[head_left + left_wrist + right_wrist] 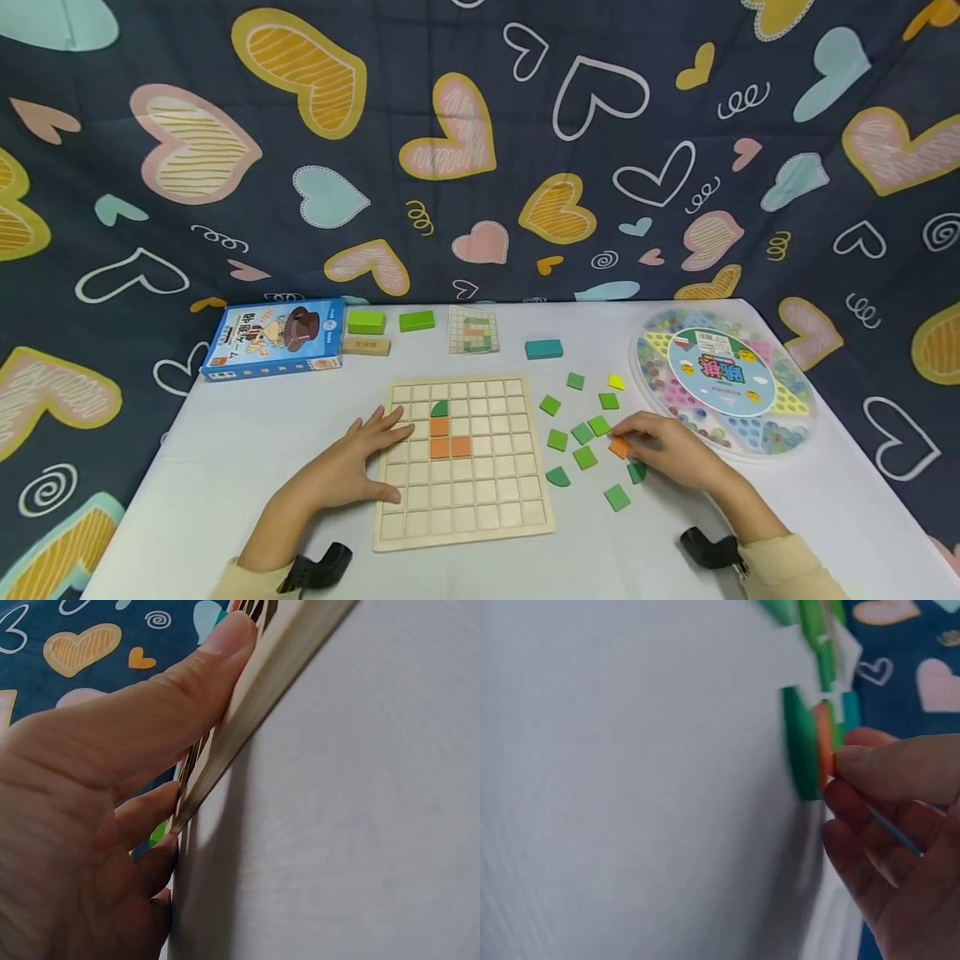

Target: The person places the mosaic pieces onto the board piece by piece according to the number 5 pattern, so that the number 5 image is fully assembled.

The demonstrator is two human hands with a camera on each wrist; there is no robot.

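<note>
Honestly not much is legible here. The blue game box (274, 337) left of the wooden grid board (462, 459) has printed characters, and so does the round marble tray's (722, 380) label, but both are too small to read.

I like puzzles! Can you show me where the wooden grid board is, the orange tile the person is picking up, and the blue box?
wooden grid board (480, 500), head view, bare lower squares.
orange tile (619, 447), head view, its top face.
blue box (247, 346), head view, its printed lid.

Three orange tiles (438, 427) on the board, one in fingers (619, 447).
</note>
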